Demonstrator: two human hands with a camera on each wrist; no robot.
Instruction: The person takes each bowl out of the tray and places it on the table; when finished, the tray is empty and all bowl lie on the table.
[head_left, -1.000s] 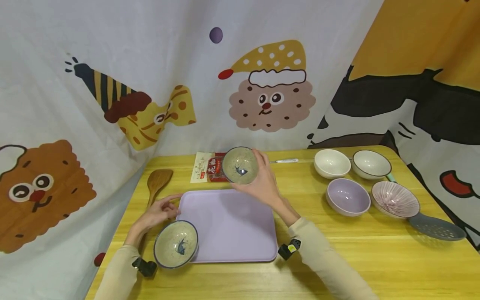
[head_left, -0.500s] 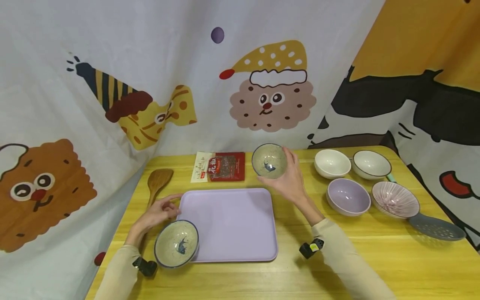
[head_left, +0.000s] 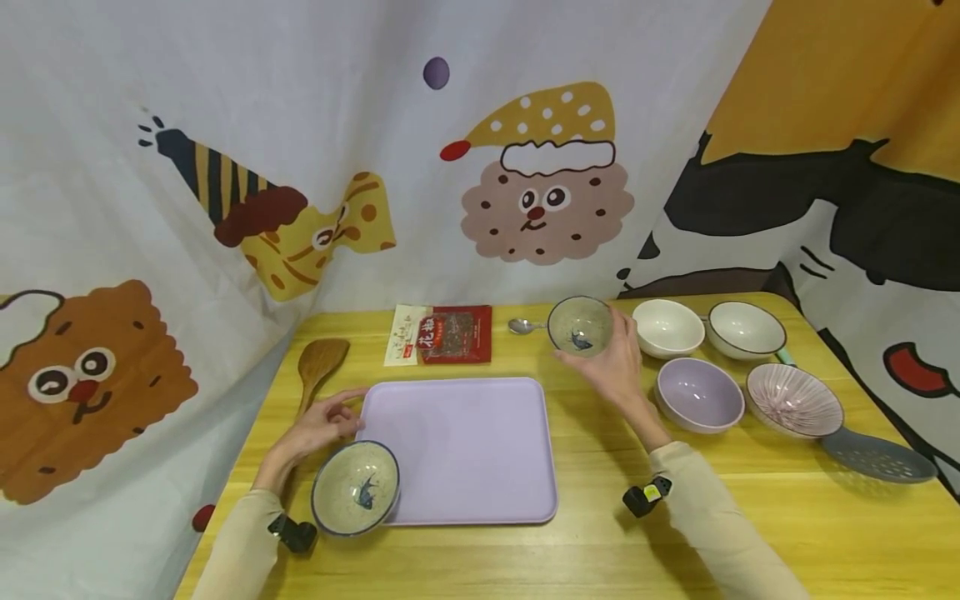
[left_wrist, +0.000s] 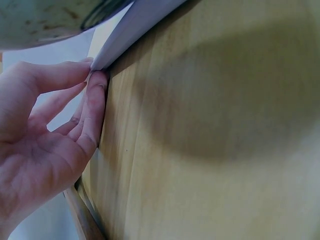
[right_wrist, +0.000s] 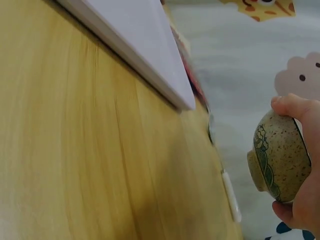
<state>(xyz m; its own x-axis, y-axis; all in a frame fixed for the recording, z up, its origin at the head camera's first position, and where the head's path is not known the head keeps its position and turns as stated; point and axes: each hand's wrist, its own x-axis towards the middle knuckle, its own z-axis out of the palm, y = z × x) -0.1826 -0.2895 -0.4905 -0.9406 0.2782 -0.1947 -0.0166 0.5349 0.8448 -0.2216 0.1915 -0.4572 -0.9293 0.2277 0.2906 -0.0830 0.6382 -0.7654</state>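
My right hand (head_left: 613, 362) grips a small speckled bowl (head_left: 577, 327) with a blue rim and a fish painted inside, thumb and fingers on opposite sides. In the right wrist view the bowl (right_wrist: 281, 156) is off the table, its foot and green-patterned outside showing. My left hand (head_left: 322, 427) pinches the left edge of a lilac tray (head_left: 472, 450); the left wrist view has thumb and fingertips at the tray's edge (left_wrist: 117, 42). A larger matching fish bowl (head_left: 356, 489) overlaps the tray's front left corner, beside this hand.
A wooden spatula (head_left: 322, 358) lies left of the tray. Behind it are a red spice packet (head_left: 455, 335) and a metal spoon (head_left: 521, 326). On the right stand a white bowl (head_left: 667, 328), a dark-rimmed bowl (head_left: 745, 330), a purple bowl (head_left: 699, 395), a striped bowl (head_left: 793, 400) and a grey slotted turner (head_left: 879, 457).
My right hand has carried the small fish bowl rightward from above the spice packet, uncovering the packet, to over the spoon's handle. The left hand, tray and larger bowl have stayed put.
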